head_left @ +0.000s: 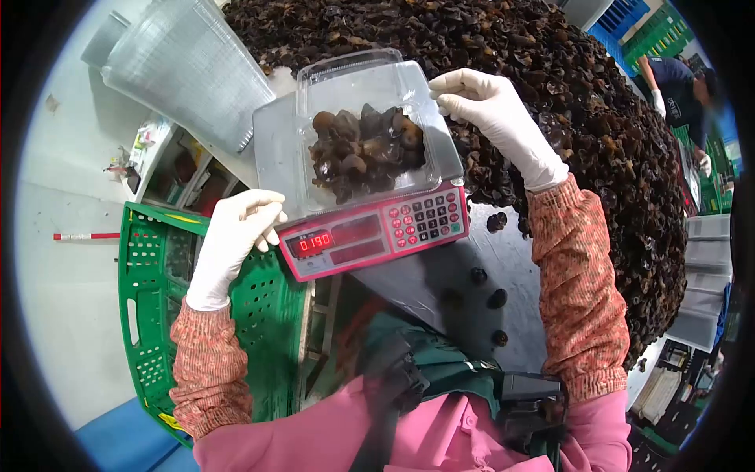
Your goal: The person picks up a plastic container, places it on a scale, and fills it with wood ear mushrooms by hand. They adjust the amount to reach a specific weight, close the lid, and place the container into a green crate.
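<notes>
A clear plastic clamshell box (370, 195) rests on the plate of a pink digital scale (425, 246), its lid folded back. Inside lies a heap of dark brown wood ear mushrooms (363, 156). Red digits on the scale read 0.190. My left hand (242, 223), white-gloved, hovers by the scale's left front corner with loosely bent fingers, nothing visible in them. On the other side, my right hand (480, 102), gloved too, has its fingertips right at the plate's right edge beside the box, thumb and forefinger slightly apart.
A large pile of wood ear mushrooms (598, 134) spreads behind and to the right. Stacked clear boxes (185, 75) lean at upper left. Below my left arm stands a green crate (145, 315). Several loose mushrooms (496, 299) lie on the grey surface. Another person (678, 90) works at far right.
</notes>
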### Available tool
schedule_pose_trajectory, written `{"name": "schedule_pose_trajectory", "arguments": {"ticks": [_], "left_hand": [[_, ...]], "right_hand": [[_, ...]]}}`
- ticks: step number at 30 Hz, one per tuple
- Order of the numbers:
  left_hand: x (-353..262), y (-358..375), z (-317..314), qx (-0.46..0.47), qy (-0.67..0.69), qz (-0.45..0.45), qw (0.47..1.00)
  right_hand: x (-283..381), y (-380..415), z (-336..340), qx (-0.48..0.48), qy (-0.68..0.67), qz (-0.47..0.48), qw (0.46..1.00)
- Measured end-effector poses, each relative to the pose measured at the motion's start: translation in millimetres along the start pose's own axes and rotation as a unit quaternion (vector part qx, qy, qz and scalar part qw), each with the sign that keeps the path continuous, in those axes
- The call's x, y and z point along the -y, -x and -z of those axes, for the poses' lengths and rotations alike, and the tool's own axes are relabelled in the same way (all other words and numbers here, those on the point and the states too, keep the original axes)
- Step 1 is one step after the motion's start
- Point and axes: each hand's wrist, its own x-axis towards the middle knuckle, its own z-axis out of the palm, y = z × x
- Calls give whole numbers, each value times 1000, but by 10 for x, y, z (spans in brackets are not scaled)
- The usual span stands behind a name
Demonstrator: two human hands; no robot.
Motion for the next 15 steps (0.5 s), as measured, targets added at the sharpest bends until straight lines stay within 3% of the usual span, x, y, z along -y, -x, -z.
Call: {"name": "schedule_pose_trajectory", "arguments": {"ticks": [5,9,11,14,15], "left_hand": [[25,-22,-8,25,32,-27,999],[83,-39,-133,28,199,28,979],[172,-116,-179,77,241,59,966],[189,-136,-253,115,267,98,952],[210,-121,-298,113,269,72,954]], "right_hand": [[-56,149,-52,-29,-24,-17,999],[-165,43,-57,-77,-141,-52,986],[-465,-159,-90,-30,-187,-16,982],[-390,-405,-304,-29,-393,-140,908],[-357,-515,-412,-22,-445,-139,884]]}}
